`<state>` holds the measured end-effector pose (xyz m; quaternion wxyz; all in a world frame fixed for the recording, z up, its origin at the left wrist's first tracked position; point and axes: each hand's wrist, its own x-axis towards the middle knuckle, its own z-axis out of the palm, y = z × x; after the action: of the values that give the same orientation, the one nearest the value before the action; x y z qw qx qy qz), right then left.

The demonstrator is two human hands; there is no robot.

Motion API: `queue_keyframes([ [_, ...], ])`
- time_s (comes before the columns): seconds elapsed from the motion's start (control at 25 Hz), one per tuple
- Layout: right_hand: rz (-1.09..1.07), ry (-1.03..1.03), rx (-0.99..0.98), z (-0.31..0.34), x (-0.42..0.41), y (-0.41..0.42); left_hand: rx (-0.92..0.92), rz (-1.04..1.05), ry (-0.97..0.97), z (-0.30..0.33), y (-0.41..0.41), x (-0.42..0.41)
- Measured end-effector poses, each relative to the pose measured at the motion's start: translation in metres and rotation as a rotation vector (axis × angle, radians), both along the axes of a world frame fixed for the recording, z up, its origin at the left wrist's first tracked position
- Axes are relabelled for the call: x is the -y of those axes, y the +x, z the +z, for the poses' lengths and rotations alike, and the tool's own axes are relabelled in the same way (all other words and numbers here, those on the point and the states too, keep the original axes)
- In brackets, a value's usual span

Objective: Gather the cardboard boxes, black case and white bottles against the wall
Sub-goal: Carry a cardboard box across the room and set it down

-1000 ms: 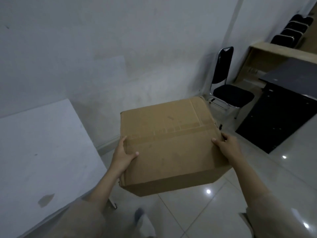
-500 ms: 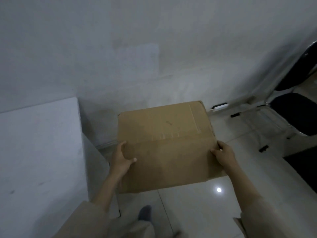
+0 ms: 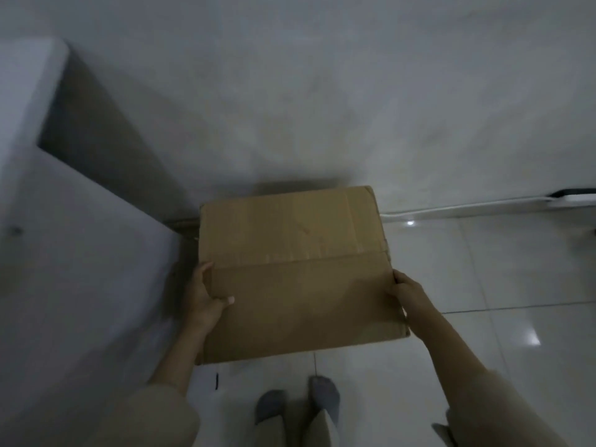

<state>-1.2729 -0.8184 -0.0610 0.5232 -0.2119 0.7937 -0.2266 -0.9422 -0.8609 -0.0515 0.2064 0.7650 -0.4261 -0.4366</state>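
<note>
While the left hand [image 3: 206, 301] grips the left edge of the cardboard box [image 3: 296, 272], thumb on its top, and the right hand [image 3: 407, 290] clasps the right edge, the box sits between them, its far side close to the wall [image 3: 322, 91]; whether it touches wall or floor cannot be told. Left of the box: a white table [image 3: 64, 253]. Right: tiled floor [image 3: 500, 285], white cable [image 3: 451, 209]. Nearer than the box: grey-socked feet [image 3: 296, 403]
</note>
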Motion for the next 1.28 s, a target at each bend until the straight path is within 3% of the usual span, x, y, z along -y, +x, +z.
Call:
queue_keyframes([
  [0.28,-0.031,0.052,0.165,-0.121,0.039,0.026,0.107,-0.029,0.026,-0.116,0.029,0.022],
  [0.64,0.059,0.037,0.201,-0.126,0.045,0.043,0.261,-0.182,0.167,-0.161,0.053,0.047],
  [0.76,0.082,-0.001,0.164,-0.105,0.047,0.053,0.352,-0.261,0.143,-0.144,0.033,0.043],
  [0.92,0.094,-0.082,0.141,-0.059,0.050,0.057,0.290,-0.373,0.013,-0.101,-0.013,0.042],
  [1.28,-0.027,-0.356,0.041,0.118,-0.011,0.026,0.099,-0.647,-0.353,0.082,-0.124,0.048],
])
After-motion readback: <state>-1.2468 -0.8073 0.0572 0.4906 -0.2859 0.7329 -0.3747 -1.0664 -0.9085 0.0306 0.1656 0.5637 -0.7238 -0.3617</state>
